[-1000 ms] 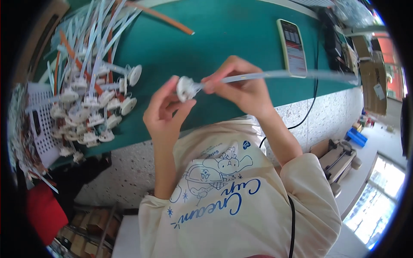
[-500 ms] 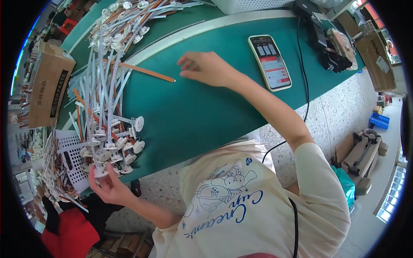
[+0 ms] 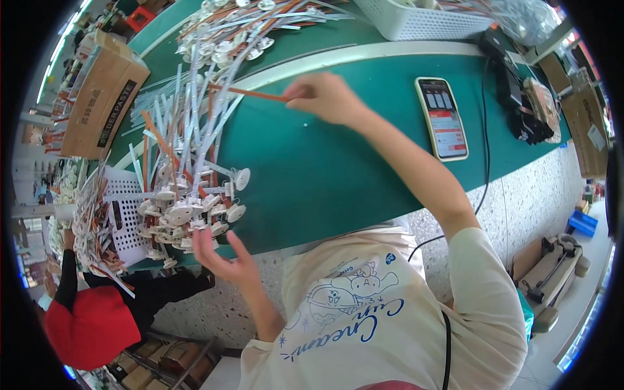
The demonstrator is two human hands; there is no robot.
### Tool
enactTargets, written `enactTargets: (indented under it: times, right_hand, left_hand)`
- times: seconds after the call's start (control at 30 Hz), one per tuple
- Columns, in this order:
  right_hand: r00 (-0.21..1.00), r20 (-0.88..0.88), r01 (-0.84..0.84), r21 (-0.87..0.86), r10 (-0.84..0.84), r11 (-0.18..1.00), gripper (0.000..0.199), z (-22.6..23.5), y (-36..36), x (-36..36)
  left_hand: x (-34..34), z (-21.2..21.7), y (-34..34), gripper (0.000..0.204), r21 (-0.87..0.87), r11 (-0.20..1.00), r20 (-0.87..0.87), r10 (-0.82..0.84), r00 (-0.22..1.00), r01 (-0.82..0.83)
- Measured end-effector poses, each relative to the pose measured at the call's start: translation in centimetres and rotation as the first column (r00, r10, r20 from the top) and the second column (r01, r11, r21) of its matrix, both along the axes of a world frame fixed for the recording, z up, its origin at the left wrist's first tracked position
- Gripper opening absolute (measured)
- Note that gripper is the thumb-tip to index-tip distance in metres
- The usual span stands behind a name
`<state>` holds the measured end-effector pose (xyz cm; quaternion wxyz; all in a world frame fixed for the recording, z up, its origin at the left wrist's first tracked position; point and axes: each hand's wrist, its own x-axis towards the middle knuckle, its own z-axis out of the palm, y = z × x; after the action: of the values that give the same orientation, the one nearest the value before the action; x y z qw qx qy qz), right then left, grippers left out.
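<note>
My right hand (image 3: 325, 97) pinches the near end of a flat orange-brown strip (image 3: 255, 95) above the green table. The strip's far end runs in among a bundle of long white, clear and orange strips (image 3: 185, 130). At the bundle's lower end, white round discs with thin wires (image 3: 179, 214) are heaped by the table's near left edge. Just beside these discs is my left hand (image 3: 233, 263), palm up, fingers apart, holding nothing that I can see. A tiny white bit (image 3: 305, 125) lies on the table below my right hand.
A phone (image 3: 444, 120) lies on the green table, with a black cable (image 3: 487, 130) to its right. Another strip pile (image 3: 224, 36) and a white perforated basket (image 3: 432, 27) are at the back. To the left stand a cardboard box (image 3: 104, 97) and a white perforated basket (image 3: 123, 201). A person in red (image 3: 94, 325) is nearby.
My right hand has closed on the orange-brown strip's end, which lay on the table. My left hand has drawn away from the disc it was touching. The view has shifted.
</note>
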<state>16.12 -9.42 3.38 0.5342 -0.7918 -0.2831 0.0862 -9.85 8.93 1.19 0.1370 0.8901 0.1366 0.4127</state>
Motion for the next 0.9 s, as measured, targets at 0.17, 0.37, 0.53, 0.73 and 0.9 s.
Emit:
enactTargets:
  times: [0.17, 0.37, 0.53, 0.73, 0.9]
  right_hand:
    - [0.983, -0.177, 0.078, 0.132, -0.054, 0.988, 0.016, 3.6, -6.7, -0.3]
    - [0.975, -0.177, 0.190, 0.378, -0.130, 0.906, 0.018, 4.5, -8.8, 0.3]
    - [0.978, -0.087, 0.204, 0.606, -0.191, 0.769, 0.020, 7.7, -9.5, 2.0]
    - [0.813, 0.184, 0.348, 0.607, -0.553, 0.714, 0.014, 12.2, -15.1, 0.0]
    - [0.854, 0.202, 0.230, 0.680, -0.479, 0.696, 0.013, 14.0, -16.6, -3.6]
  left_hand:
    - [-0.5, -1.1, -0.3, 0.028, -0.099, 0.995, 0.009, -0.002, 1.000, 0.003]
    - [1.3, -0.3, -0.9, 0.022, -0.026, 0.989, 0.051, -0.145, 0.988, 0.146]
    - [3.9, 1.9, -2.9, 0.019, -0.062, 0.959, 0.119, -0.268, 0.956, 0.277]
    - [4.9, 3.1, -6.3, 0.027, -0.416, 0.788, 0.108, -0.453, 0.885, 0.454]
    - [6.6, 2.2, -8.9, 0.043, -0.539, 0.645, 0.025, -0.631, 0.775, 0.542]
